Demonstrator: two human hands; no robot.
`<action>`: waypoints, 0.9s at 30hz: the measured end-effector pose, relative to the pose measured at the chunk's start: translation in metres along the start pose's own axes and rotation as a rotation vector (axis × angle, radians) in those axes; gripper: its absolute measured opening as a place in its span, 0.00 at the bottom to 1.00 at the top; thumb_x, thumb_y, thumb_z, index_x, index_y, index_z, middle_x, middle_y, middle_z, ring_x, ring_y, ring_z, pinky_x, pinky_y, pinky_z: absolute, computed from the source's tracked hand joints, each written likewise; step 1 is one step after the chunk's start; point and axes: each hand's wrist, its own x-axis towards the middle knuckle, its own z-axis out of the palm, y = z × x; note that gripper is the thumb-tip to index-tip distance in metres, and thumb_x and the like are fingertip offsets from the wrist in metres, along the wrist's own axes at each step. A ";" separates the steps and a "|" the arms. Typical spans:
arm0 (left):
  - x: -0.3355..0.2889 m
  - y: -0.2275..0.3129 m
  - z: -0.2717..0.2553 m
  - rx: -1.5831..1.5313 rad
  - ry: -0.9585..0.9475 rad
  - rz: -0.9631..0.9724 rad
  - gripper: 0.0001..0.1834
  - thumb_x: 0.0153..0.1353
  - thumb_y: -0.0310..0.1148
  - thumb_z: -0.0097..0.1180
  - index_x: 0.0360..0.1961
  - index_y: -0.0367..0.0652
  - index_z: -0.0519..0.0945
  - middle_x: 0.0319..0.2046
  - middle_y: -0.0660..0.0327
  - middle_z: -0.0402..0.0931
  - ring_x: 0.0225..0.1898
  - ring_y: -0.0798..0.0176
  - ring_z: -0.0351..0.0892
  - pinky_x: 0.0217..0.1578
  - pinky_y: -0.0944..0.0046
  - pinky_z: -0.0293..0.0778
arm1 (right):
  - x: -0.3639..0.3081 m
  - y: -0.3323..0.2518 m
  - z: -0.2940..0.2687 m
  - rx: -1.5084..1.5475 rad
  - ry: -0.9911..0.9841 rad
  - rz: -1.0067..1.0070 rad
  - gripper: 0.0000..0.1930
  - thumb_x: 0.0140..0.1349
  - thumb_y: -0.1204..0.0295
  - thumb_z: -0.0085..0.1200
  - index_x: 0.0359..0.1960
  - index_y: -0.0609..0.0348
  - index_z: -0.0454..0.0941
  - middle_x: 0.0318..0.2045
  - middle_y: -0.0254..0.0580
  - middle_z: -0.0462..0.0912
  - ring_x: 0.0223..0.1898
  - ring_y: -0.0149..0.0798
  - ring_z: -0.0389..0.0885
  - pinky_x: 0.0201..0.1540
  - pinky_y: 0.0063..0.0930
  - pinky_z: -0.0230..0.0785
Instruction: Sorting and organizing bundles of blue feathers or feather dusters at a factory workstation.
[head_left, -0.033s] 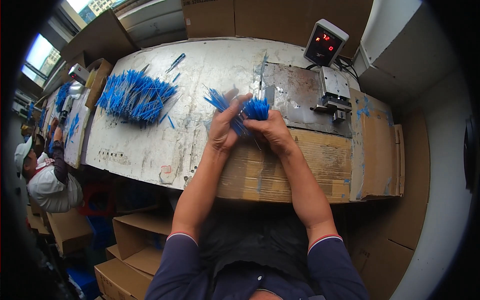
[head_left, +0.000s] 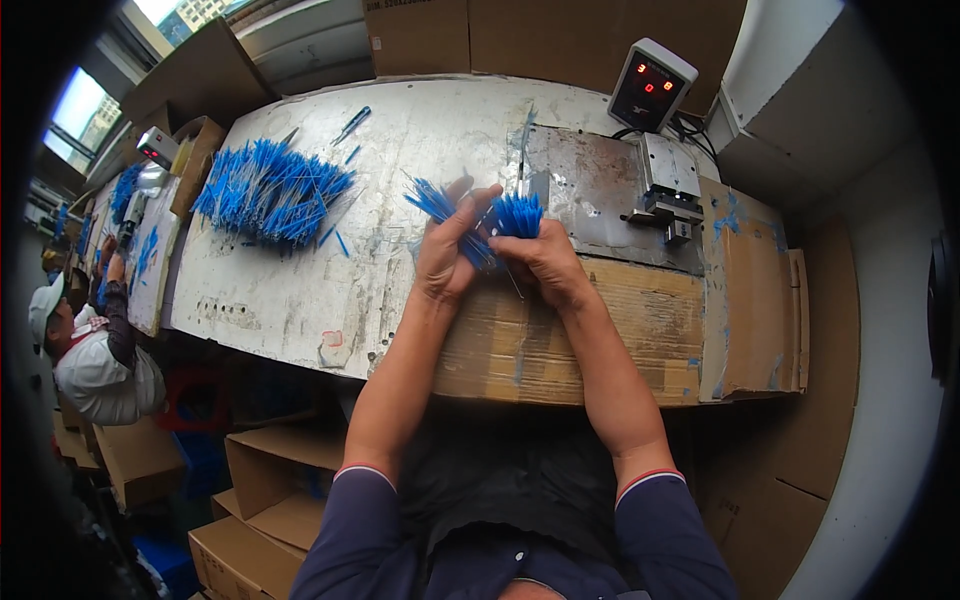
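Observation:
My left hand (head_left: 447, 245) is closed round a bundle of thin blue sticks (head_left: 430, 198), which fan out toward the upper left. Close beside it, my right hand (head_left: 545, 262) grips another upright bundle of blue sticks (head_left: 518, 214) between thumb and fingers. Some sticks cross the narrow gap between the hands, and one thin pale end pokes out below. Both hands are over the worktable near the corrugated cardboard sheet. To their left lies a large heap of the same blue sticks (head_left: 270, 190), with pale thin shafts among them.
A metal plate (head_left: 585, 190) with a small clamp-like fixture (head_left: 672, 195) lies at the right. Behind it stands a box with a red-lit display (head_left: 652, 88). Cardboard (head_left: 600, 335) covers the table's front. A blue pen-like tool (head_left: 352, 124) lies farther back. Another person (head_left: 100, 350) works at far left.
The red digits on the display have changed. My right hand and its bundle have shifted very slightly to the right; my left hand's bundle has moved slightly left.

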 end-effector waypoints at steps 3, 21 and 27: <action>0.005 0.002 -0.007 -0.152 0.066 0.108 0.15 0.73 0.24 0.53 0.58 0.45 0.76 0.51 0.55 0.83 0.61 0.53 0.79 0.68 0.51 0.71 | 0.004 -0.001 -0.007 0.022 0.044 -0.016 0.09 0.62 0.72 0.66 0.41 0.62 0.84 0.29 0.32 0.84 0.28 0.24 0.79 0.29 0.19 0.69; 0.015 0.013 -0.015 -0.215 0.073 0.160 0.13 0.73 0.24 0.54 0.56 0.43 0.78 0.50 0.56 0.83 0.62 0.51 0.78 0.67 0.50 0.74 | 0.007 0.011 0.003 -0.374 0.005 -0.191 0.04 0.59 0.75 0.64 0.32 0.62 0.84 0.25 0.23 0.78 0.30 0.21 0.72 0.35 0.21 0.68; 0.017 0.034 -0.042 -0.284 0.194 0.308 0.12 0.72 0.23 0.54 0.55 0.40 0.78 0.50 0.53 0.83 0.59 0.52 0.80 0.65 0.52 0.76 | -0.004 -0.021 -0.016 -0.134 0.055 0.030 0.03 0.58 0.76 0.63 0.28 0.57 0.81 0.18 0.24 0.74 0.16 0.20 0.66 0.18 0.21 0.56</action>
